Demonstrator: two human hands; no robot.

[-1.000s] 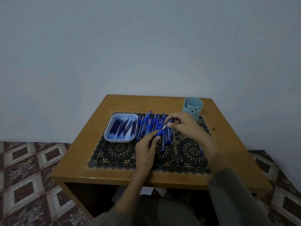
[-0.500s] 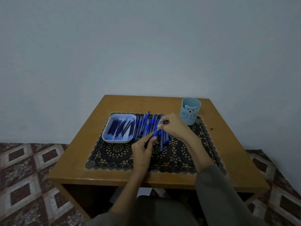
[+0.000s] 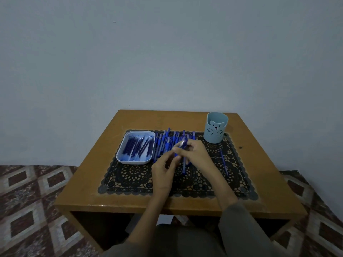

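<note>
Above the mat's middle: right grip [image 3: 194,153] pinching the upper end of one blue pen [image 3: 182,143], left grip [image 3: 163,173] pinching its lower end, the pen held slanted just over the pen pile [image 3: 163,143]. Outward: white tray [image 3: 130,161] of dark refills [image 3: 137,147] just left of the pile, bear-faced cup [image 3: 215,130] upright at far right, stray pen [image 3: 223,164] beside the right forearm, all on a lace mat [image 3: 133,175] on the wooden surface [image 3: 104,141]. Risk, as judged: a slack pinch would drop the pen into the look-alike pile, and the forearm could sweep the stray pen away.
</note>
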